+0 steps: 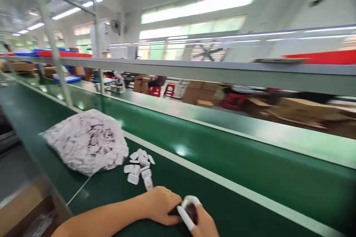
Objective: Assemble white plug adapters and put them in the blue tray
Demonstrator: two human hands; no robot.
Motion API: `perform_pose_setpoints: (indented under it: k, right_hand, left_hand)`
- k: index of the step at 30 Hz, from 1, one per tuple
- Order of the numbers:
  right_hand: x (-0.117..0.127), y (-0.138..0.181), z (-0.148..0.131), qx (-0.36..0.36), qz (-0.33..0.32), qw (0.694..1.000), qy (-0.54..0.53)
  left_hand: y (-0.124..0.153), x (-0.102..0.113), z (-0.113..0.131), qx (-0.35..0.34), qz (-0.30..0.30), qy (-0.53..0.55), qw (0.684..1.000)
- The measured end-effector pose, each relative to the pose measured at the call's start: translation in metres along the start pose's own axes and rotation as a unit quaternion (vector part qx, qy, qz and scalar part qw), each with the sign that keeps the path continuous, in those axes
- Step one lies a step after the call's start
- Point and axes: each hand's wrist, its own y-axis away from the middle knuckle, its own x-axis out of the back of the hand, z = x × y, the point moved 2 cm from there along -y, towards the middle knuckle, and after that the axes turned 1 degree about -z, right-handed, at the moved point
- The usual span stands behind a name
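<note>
My left hand (161, 204) rests knuckles-up on the green work surface (116, 192) at the bottom centre, fingers curled against my right hand. My right hand (198, 220) meets it from the bottom edge, with white finger cots on its fingertips, pinched round something small and dark that I cannot make out. Just beyond my left hand lies a loose cluster of several small white plastic parts (140, 166). Behind them sits a clear plastic bag (86, 140) bulging with the same white parts.
A green conveyor belt (222, 152) with white edge strips runs from far left to near right. A grey rail (194, 70) and metal uprights (52, 40) stand over it. Cardboard boxes (300, 111) and red stools (162, 90) lie beyond. An open carton (25, 211) sits at bottom left.
</note>
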Motion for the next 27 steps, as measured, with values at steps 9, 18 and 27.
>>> perform_pose_setpoints:
  k: [9,18,27]
  right_hand:
    - [0.015,-0.004,0.002,-0.062,0.037,0.966,-0.247]
    - [0.012,-0.002,0.011,-0.082,0.030,0.959,-0.268]
    - [0.062,-0.027,0.019,-0.035,0.067,0.996,0.056]
  left_hand:
    - [0.001,0.013,0.009,0.020,0.010,0.068,0.997]
    - [-0.002,0.012,0.008,0.029,-0.016,0.113,0.993]
    - [-0.001,0.015,0.010,0.037,-0.011,0.117,0.992]
